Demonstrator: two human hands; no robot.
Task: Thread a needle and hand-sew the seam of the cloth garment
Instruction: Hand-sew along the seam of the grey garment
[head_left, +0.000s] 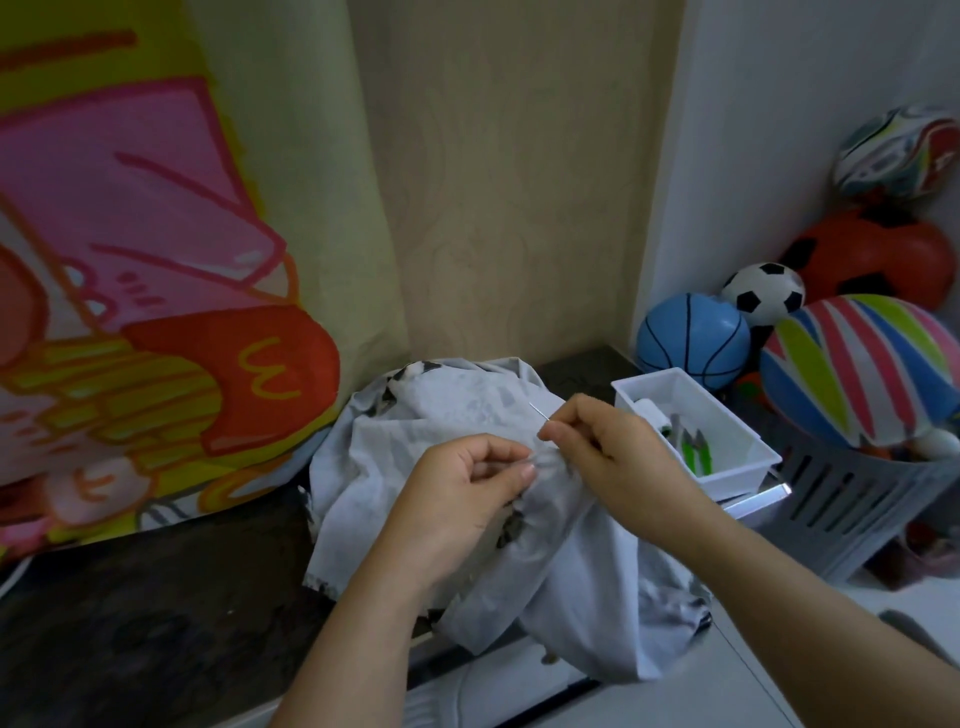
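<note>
A pale grey-white cloth garment (447, 415) with dark printed patches lies bunched on the dark tabletop (156, 597). My left hand (467, 493) pinches a fold of the garment at its raised middle. My right hand (608, 441) pinches a thin silver needle (537, 410), whose tip points up and to the left, just above that fold. The thread is too fine to make out. Both hands sit close together over the cloth.
A white plastic tray (748, 467) to the right holds green-handled snips (688, 441) and a white item. Beyond it a grey slatted basket (852, 499) is heaped with balls. A colourful printed sheet (145, 260) hangs at the left, a beige wall behind.
</note>
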